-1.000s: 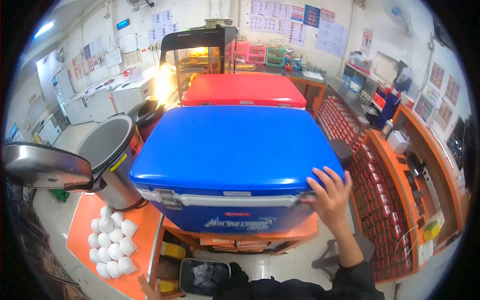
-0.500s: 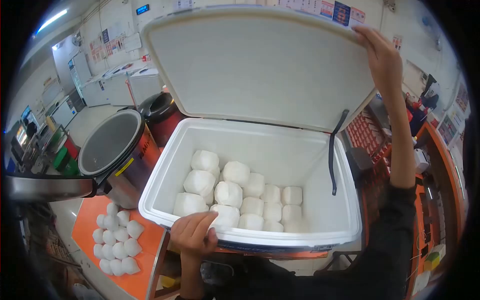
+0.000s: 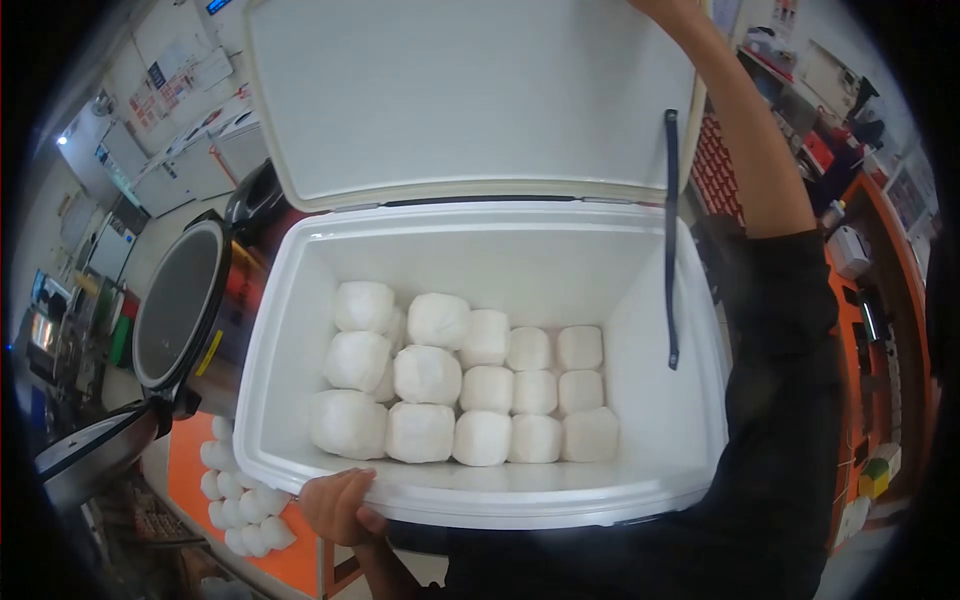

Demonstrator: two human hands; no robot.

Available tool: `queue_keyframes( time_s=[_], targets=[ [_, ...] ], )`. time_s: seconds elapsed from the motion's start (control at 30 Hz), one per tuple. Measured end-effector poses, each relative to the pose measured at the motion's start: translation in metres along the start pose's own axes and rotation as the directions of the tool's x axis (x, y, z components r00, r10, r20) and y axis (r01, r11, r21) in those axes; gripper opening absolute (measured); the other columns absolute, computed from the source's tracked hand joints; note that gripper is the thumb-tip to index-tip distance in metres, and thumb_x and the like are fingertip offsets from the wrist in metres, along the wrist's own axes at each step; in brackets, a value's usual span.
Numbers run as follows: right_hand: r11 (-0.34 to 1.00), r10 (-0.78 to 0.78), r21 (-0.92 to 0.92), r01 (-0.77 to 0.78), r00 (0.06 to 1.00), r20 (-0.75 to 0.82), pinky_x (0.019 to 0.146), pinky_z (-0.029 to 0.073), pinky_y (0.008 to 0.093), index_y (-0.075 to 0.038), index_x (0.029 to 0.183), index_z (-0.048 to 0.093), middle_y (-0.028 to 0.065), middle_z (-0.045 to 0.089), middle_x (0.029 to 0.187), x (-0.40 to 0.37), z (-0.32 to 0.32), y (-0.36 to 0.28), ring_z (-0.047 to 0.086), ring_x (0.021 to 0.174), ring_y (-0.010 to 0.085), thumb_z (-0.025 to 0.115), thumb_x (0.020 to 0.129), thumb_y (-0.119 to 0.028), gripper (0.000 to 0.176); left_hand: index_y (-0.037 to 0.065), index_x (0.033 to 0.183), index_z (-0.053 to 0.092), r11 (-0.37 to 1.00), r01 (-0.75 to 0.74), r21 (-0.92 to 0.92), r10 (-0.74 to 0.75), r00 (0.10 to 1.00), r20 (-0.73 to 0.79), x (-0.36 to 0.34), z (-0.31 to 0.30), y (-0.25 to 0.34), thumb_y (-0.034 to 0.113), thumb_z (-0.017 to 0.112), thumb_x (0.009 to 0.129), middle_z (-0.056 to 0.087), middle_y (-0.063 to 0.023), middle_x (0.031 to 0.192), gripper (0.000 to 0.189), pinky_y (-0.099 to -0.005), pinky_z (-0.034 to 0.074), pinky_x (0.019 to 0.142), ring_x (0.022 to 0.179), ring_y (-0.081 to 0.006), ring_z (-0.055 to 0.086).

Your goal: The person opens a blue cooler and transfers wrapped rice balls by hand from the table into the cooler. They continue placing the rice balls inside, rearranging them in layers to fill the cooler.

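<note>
A white cooler box (image 3: pixel 480 222) stands wide open before me, its lid (image 3: pixel 470 100) tilted back. Inside lie several white, rounded blocks (image 3: pixel 428 375) that look like trimmed coconuts, in rows and stacked higher on the left. My left hand (image 3: pixel 340 505) is closed over the front rim near the left corner, fingers on top. At the top of the view my right hand (image 3: pixel 665 10) is on the lid's right edge; its fingers are partly cut off by the frame. A dark strap (image 3: pixel 671 240) hangs from the lid into the box's right side.
More small white pieces (image 3: pixel 240 500) lie on an orange table (image 3: pixel 190 460) at left. Beside the box stands a large pot (image 3: pixel 180 300) with a hinged lid (image 3: pixel 95 455); a dark-lidded one (image 3: pixel 255 195) is behind it. An orange counter (image 3: pixel 850 400) runs along the right.
My view has moved closer over the box and tips further down into it. The lid leans further back, with my right hand still at its edge. My left hand stays on the front rim.
</note>
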State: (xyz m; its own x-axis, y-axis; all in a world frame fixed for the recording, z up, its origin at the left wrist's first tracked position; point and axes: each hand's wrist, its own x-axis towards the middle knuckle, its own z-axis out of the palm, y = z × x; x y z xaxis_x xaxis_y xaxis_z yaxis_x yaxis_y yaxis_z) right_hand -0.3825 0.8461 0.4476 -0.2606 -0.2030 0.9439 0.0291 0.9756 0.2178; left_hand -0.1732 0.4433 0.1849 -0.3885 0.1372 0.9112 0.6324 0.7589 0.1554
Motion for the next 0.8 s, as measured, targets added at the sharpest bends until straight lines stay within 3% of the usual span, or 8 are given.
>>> queue_keyframes(
  time_s=[0.27, 0.33, 0.4, 0.47, 0.6, 0.67, 0.77, 0.8],
  targets=[
    [1.000, 0.017, -0.026, -0.013, 0.984, 0.178, 0.086, 0.037, 0.0395, 0.002, 0.096, 0.053, 0.0192, 0.051, 0.102, -0.007, 0.029, 0.006, 0.047, 0.100, 0.0312, 0.048, 0.079, -0.018, 0.027, 0.007, 0.064, 0.060, 1.000, -0.024, 0.002, 0.024, 0.998, 0.058, 0.000, -0.002, 0.000, 0.029, 0.032, 0.084, 0.057, -0.0043, 0.053, 0.041, -0.0310, 0.039, 0.055, 0.049, -0.0187, 0.054],
    [0.989, -0.017, -0.145, 0.016, 1.000, -0.011, 0.092, 0.034, 0.0398, 0.001, 0.106, 0.050, 0.0190, 0.046, 0.115, -0.011, 0.022, -0.016, 0.044, 0.107, 0.0312, 0.052, 0.078, -0.021, 0.036, 0.008, 0.063, 0.060, 1.000, -0.019, 0.012, 0.018, 0.998, 0.064, -0.002, -0.003, -0.001, 0.029, 0.031, 0.084, 0.057, -0.0039, 0.053, 0.041, -0.0309, 0.039, 0.055, 0.049, -0.0183, 0.055],
    [0.995, -0.092, -0.009, 0.096, 0.970, 0.224, 0.098, 0.029, 0.0419, -0.001, 0.120, 0.041, 0.0179, 0.036, 0.129, -0.020, -0.023, -0.059, 0.036, 0.117, 0.0341, 0.055, 0.078, -0.021, 0.049, 0.014, 0.068, 0.062, 1.000, -0.008, 0.002, 0.008, 0.996, 0.091, -0.004, -0.005, -0.002, 0.031, 0.032, 0.085, 0.061, 0.0034, 0.061, 0.038, -0.0267, 0.037, 0.061, 0.058, -0.0114, 0.057],
    [0.943, -0.300, 0.218, 0.251, 0.925, 0.235, 0.073, 0.042, 0.0357, -0.007, 0.100, 0.055, 0.0105, 0.058, 0.098, -0.059, -0.038, -0.096, 0.056, 0.087, 0.0262, 0.055, 0.077, -0.012, 0.024, 0.015, 0.069, 0.062, 1.000, -0.004, 0.005, 0.003, 0.995, 0.099, -0.004, -0.006, -0.001, 0.031, 0.032, 0.085, 0.062, 0.0039, 0.063, 0.038, -0.0267, 0.037, 0.063, 0.060, -0.0108, 0.058],
    [0.736, -0.656, 0.665, 0.127, 0.375, 0.655, 0.063, 0.046, 0.0383, -0.007, 0.096, 0.050, 0.0085, 0.054, 0.081, -0.165, -0.074, -0.166, 0.056, 0.078, 0.0241, 0.054, 0.075, -0.018, 0.024, 0.015, 0.071, 0.061, 1.000, -0.017, -0.004, 0.017, 0.990, 0.138, -0.003, -0.010, 0.000, 0.033, 0.032, 0.087, 0.063, 0.0046, 0.066, 0.038, -0.0270, 0.036, 0.066, 0.065, -0.0096, 0.058],
    [0.813, -0.574, 0.554, -0.178, -0.085, 0.815, 0.066, 0.047, 0.0384, -0.006, 0.110, 0.045, 0.0147, 0.052, 0.093, -0.208, -0.070, -0.168, 0.055, 0.087, 0.0280, 0.057, 0.075, -0.022, 0.041, 0.016, 0.069, 0.061, 1.000, -0.015, -0.009, 0.016, 0.990, 0.137, -0.004, -0.010, -0.001, 0.032, 0.032, 0.086, 0.062, 0.0054, 0.065, 0.038, -0.0267, 0.036, 0.067, 0.065, -0.0098, 0.058],
    [0.790, -0.528, 0.403, -0.461, -0.180, 0.830, 0.068, 0.046, 0.0347, -0.007, 0.122, 0.035, 0.0132, 0.051, 0.093, -0.272, -0.052, -0.164, 0.053, 0.086, 0.0238, 0.059, 0.076, -0.027, 0.056, 0.014, 0.077, 0.061, 0.997, -0.059, -0.042, 0.065, 0.984, 0.166, -0.004, -0.014, -0.004, 0.032, 0.033, 0.087, 0.063, 0.0031, 0.069, 0.035, -0.0276, 0.037, 0.068, 0.068, -0.0092, 0.058],
    [0.761, -0.289, -0.032, -0.648, -0.383, 0.878, 0.070, 0.046, 0.0346, -0.008, 0.124, 0.032, 0.0131, 0.050, 0.097, -0.279, -0.048, -0.169, 0.051, 0.091, 0.0232, 0.059, 0.076, -0.029, 0.060, 0.012, 0.086, 0.060, 0.992, -0.104, -0.065, 0.115, 0.974, 0.197, -0.005, -0.015, -0.007, 0.033, 0.034, 0.087, 0.064, 0.0000, 0.075, 0.033, -0.0287, 0.039, 0.069, 0.071, -0.0085, 0.058]
  ],
)
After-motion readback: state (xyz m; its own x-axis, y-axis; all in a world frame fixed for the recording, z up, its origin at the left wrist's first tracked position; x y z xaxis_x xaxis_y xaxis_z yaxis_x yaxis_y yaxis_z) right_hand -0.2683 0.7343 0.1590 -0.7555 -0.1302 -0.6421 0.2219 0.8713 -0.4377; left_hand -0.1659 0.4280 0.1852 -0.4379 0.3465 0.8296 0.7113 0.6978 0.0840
